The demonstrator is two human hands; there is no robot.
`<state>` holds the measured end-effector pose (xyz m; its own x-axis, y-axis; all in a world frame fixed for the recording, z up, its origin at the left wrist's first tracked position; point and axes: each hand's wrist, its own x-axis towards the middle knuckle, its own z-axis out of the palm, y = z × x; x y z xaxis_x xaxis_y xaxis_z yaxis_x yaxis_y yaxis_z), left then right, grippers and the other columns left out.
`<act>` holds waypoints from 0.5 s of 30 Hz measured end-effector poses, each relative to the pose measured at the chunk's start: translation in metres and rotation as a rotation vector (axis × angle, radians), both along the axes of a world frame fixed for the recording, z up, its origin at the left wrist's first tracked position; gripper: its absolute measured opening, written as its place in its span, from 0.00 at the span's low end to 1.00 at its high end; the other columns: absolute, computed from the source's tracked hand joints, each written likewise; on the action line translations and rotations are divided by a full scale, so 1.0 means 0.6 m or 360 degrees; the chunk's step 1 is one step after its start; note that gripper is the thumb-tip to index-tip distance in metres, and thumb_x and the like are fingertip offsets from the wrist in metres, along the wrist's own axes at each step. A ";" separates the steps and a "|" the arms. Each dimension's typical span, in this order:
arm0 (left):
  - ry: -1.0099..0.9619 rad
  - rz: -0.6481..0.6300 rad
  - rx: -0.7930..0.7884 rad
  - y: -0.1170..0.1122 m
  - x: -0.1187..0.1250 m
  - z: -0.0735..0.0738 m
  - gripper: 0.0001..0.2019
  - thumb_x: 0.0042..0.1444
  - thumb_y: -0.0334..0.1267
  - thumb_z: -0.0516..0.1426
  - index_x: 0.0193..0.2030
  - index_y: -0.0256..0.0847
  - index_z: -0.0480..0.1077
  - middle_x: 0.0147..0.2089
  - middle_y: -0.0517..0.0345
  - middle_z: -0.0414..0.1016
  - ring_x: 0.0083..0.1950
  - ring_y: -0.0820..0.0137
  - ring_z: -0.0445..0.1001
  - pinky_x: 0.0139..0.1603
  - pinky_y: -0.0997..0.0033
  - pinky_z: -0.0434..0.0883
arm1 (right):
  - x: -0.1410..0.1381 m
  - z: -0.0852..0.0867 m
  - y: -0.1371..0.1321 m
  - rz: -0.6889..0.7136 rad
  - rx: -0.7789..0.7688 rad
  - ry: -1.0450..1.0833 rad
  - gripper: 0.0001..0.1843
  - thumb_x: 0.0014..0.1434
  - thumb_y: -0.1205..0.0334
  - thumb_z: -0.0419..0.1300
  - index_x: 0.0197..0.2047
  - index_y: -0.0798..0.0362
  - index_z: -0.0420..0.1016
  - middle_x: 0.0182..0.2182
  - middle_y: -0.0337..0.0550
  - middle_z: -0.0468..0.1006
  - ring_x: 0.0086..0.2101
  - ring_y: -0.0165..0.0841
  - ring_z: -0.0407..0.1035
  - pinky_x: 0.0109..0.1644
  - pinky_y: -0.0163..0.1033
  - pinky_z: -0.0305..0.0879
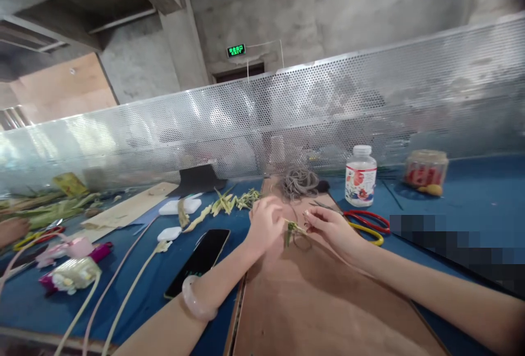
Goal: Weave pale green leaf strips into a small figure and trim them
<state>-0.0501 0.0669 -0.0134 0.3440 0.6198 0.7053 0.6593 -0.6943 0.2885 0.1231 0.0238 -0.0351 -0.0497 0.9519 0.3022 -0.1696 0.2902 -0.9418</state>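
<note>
My left hand (266, 223) and my right hand (330, 225) meet over a brown board (311, 301) on the blue table. Both pinch a small bundle of green plant stems (292, 230) held between them, the fingers of each hand closed on it. A pale pink bangle (196, 302) circles my left wrist. A tangle of grey string (299, 182) lies just beyond the hands. Scissors with red and yellow handles (367, 223) rest right of my right hand.
A black phone (200, 260) lies left of the board, with white cases (176, 219) and cut green stems (223, 203) beyond. A white bottle (361, 175) and a jar (425, 170) stand at the right. Long stems and wrapped flowers (74, 274) lie at the left. A perforated metal screen (287, 121) backs the table.
</note>
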 end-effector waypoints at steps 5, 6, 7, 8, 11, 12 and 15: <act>-0.0008 -0.0390 -0.0062 -0.023 0.014 0.011 0.06 0.54 0.36 0.53 0.34 0.42 0.72 0.43 0.56 0.71 0.49 0.67 0.64 0.53 0.62 0.59 | -0.003 -0.016 0.005 0.0314 -0.0217 0.0336 0.13 0.46 0.56 0.65 0.31 0.56 0.71 0.28 0.39 0.69 0.29 0.27 0.63 0.34 0.34 0.60; -0.0030 -0.0455 -0.0090 -0.023 0.014 0.013 0.06 0.54 0.37 0.54 0.34 0.41 0.72 0.42 0.56 0.71 0.49 0.67 0.65 0.53 0.63 0.60 | -0.004 -0.017 0.005 0.0349 -0.0223 0.0357 0.12 0.46 0.57 0.65 0.31 0.57 0.72 0.28 0.40 0.70 0.29 0.27 0.64 0.34 0.34 0.60; -0.0058 -0.0501 -0.0124 -0.023 0.014 0.014 0.06 0.54 0.37 0.54 0.34 0.41 0.72 0.42 0.55 0.71 0.48 0.67 0.65 0.52 0.63 0.60 | -0.004 -0.018 0.005 0.0379 -0.0223 0.0378 0.11 0.47 0.58 0.65 0.31 0.57 0.72 0.28 0.41 0.70 0.30 0.28 0.64 0.35 0.34 0.60; -0.0090 -0.0533 -0.0163 -0.021 0.013 0.014 0.06 0.53 0.37 0.55 0.34 0.41 0.72 0.42 0.55 0.72 0.48 0.67 0.66 0.52 0.63 0.61 | -0.004 -0.019 0.005 0.0410 -0.0225 0.0398 0.11 0.48 0.59 0.64 0.31 0.57 0.72 0.29 0.41 0.70 0.30 0.28 0.65 0.35 0.35 0.60; -0.0183 -0.0590 -0.0269 -0.014 0.010 0.012 0.05 0.52 0.37 0.56 0.32 0.39 0.72 0.41 0.55 0.71 0.46 0.68 0.67 0.51 0.65 0.62 | -0.003 -0.020 0.005 0.0500 -0.0241 0.0443 0.09 0.49 0.61 0.64 0.32 0.57 0.73 0.29 0.42 0.71 0.31 0.29 0.65 0.36 0.35 0.60; -0.0209 -0.0623 -0.0297 -0.012 0.010 0.011 0.05 0.52 0.38 0.56 0.32 0.39 0.72 0.41 0.55 0.71 0.46 0.69 0.68 0.50 0.66 0.62 | -0.003 -0.020 0.005 0.0528 -0.0249 0.0451 0.08 0.49 0.62 0.63 0.32 0.57 0.73 0.30 0.42 0.71 0.31 0.29 0.65 0.36 0.35 0.60; -0.0262 -0.0746 -0.0371 -0.010 0.009 0.011 0.06 0.51 0.38 0.57 0.32 0.38 0.71 0.39 0.54 0.71 0.44 0.69 0.69 0.49 0.67 0.64 | -0.001 -0.021 0.005 0.0584 -0.0262 0.0465 0.07 0.50 0.62 0.63 0.32 0.57 0.73 0.29 0.42 0.71 0.30 0.28 0.65 0.35 0.35 0.59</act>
<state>-0.0446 0.0607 -0.0070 0.5175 0.5730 0.6355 0.2278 -0.8081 0.5432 0.1223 0.0266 -0.0477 -0.3261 0.9239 0.2004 -0.4962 0.0132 -0.8681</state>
